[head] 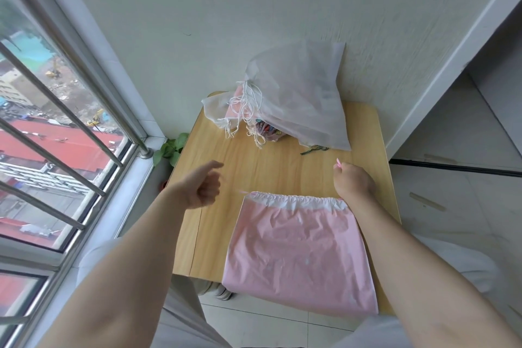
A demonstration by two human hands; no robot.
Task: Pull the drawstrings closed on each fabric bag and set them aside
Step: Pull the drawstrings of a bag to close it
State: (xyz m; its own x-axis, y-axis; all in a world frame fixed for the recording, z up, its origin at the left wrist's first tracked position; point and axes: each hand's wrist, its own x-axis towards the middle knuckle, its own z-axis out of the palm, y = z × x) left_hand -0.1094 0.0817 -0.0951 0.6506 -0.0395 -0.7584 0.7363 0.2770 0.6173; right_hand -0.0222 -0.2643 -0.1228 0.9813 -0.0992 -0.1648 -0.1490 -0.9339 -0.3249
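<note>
Pink bag (pixel 299 251): lies flat on the near part of the wooden table (pixel 254 167), its bottom edge hanging over the table's near edge, its white gathered mouth turned toward the wall.
Right hand (pixel 353 181): fingers curled, pinching the pink drawstring end (pixel 338 161), which sticks up out of the fist; the hand sits just beyond the bag's right top corner.
Left hand (pixel 204 185): raised off the table beside the bag's left top corner, forefinger out, other fingers curled; a thin pink cord (pixel 240 192) runs from the corner toward it, but whether the fingers pinch it I cannot tell.
Bag mouth (pixel 293 199): puckered along its whole width, not fully drawn in.
Pile of bags (pixel 293 102): white and translucent, heaped at the far edge against the wall, white cords (pixel 245 110) dangling in a tangle.
Green cord (pixel 315 150): lies on the table just in front of the pile.
Plant leaves (pixel 171 148): green, beside the table's left edge, below the barred window (pixel 56 127).
</note>
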